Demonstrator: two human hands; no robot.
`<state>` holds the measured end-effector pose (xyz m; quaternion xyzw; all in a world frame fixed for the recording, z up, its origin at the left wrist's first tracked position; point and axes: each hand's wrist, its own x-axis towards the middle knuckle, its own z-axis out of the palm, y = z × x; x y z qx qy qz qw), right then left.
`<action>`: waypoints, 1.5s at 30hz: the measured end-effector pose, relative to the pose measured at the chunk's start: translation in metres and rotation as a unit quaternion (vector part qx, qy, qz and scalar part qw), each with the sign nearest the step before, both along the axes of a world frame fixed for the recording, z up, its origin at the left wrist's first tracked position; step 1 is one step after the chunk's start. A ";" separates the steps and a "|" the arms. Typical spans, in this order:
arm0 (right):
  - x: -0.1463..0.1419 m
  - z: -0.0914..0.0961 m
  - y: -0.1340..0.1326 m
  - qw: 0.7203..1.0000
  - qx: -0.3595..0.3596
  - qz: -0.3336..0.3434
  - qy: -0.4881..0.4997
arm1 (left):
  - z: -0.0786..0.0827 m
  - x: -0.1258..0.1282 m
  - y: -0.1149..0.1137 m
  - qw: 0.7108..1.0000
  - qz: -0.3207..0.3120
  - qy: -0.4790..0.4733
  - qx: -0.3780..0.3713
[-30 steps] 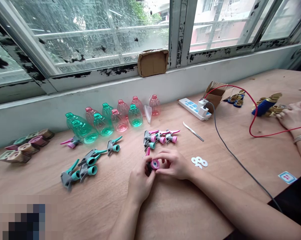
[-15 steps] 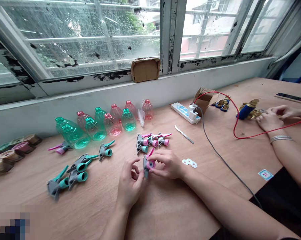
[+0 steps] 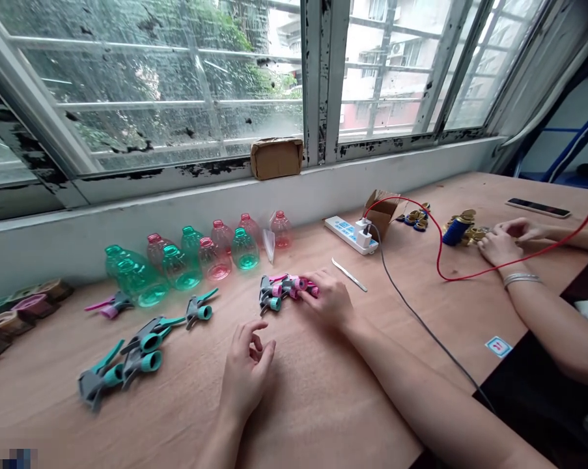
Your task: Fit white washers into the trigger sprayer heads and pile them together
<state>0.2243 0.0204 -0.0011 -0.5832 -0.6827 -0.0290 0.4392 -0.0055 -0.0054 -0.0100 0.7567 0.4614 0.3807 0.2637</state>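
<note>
My right hand (image 3: 325, 301) lies over a cluster of grey sprayer heads with pink caps (image 3: 284, 287), its fingers curled on one pink-capped head at the cluster's right end. One head in the cluster has a teal cap (image 3: 274, 303). My left hand (image 3: 247, 366) rests on the wooden table (image 3: 323, 404) nearer to me, with its fingers loosely bent and apart and nothing in them.
Teal sprayer heads (image 3: 140, 344) lie at the left. Teal and pink bottles (image 3: 186, 260) stand by the wall. Tweezers (image 3: 348, 274), a power strip (image 3: 347, 233), a grey cable (image 3: 420, 326) and a red wire (image 3: 440, 264) lie at the right. A co-worker's hands (image 3: 503, 242) handle gold parts.
My right hand carried the pink-capped sprayer head away from my left hand, up to the cluster of heads. My left hand let go and stayed. The camera tilted up and right.
</note>
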 end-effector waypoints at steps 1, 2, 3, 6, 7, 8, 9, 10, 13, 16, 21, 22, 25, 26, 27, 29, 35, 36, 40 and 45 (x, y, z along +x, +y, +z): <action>-0.001 0.000 0.000 1.000 -0.009 0.002 -0.004 | 0.000 0.000 0.000 1.000 0.000 0.000 -0.001; -0.002 -0.001 -0.001 1.000 -0.015 0.004 -0.005 | 0.000 0.000 0.000 1.000 -0.001 0.001 -0.002; -0.002 -0.001 -0.001 1.000 -0.021 0.006 -0.004 | 0.000 0.000 0.000 1.000 -0.002 0.002 -0.003; -0.002 -0.003 -0.002 0.999 -0.031 0.019 0.001 | -0.001 -0.001 -0.001 1.000 -0.006 0.005 -0.004; -0.003 -0.004 -0.003 0.999 -0.031 0.024 0.003 | -0.002 -0.001 -0.001 1.000 -0.005 0.006 -0.004; -0.003 -0.005 -0.003 0.999 -0.029 0.029 0.005 | -0.002 -0.001 -0.001 1.000 -0.004 0.007 -0.004; -0.004 -0.005 -0.003 0.999 -0.026 0.034 0.007 | -0.002 -0.001 0.000 1.000 -0.001 0.008 -0.005; -0.005 -0.005 -0.003 0.999 -0.022 0.037 0.009 | -0.002 -0.001 0.000 1.000 0.001 0.008 -0.005; -0.001 0.000 -0.002 0.999 -0.010 0.031 0.023 | -0.002 -0.001 0.001 1.000 0.008 0.007 -0.010; 0.018 0.017 -0.008 0.999 -0.029 -0.006 0.038 | 0.000 -0.002 0.001 1.000 0.019 0.006 -0.013; 0.066 0.043 -0.042 0.955 -0.287 -0.019 -0.070 | 0.004 -0.001 0.002 0.997 0.017 0.059 0.044; 0.072 0.043 -0.051 0.936 -0.339 -0.015 -0.093 | 0.004 -0.001 0.002 0.996 0.016 0.070 0.061; 0.083 0.034 -0.069 0.897 -0.425 0.009 -0.120 | 0.005 -0.002 0.006 0.989 0.042 0.097 0.108; 0.084 0.030 -0.071 0.893 -0.435 0.017 -0.119 | 0.005 -0.004 0.008 0.984 0.058 0.115 0.122; 0.085 0.026 -0.073 0.890 -0.439 0.024 -0.119 | 0.006 -0.005 0.010 0.978 0.075 0.141 0.135; 0.086 0.020 -0.072 0.889 -0.441 0.029 -0.123 | 0.008 -0.009 0.015 0.960 0.104 0.206 0.158; 0.086 0.017 -0.063 0.884 -0.436 0.047 -0.162 | 0.015 -0.028 0.038 0.904 0.250 0.301 0.173; 0.085 0.019 -0.062 0.884 -0.436 0.051 -0.160 | 0.016 -0.032 0.042 0.901 0.267 0.300 0.161; 0.076 0.038 -0.057 0.899 -0.419 0.060 -0.113 | 0.016 -0.045 0.049 0.915 0.263 0.283 0.120; 0.028 0.061 -0.042 0.942 -0.291 0.165 -0.013 | 0.015 -0.041 0.039 0.940 0.158 0.276 0.122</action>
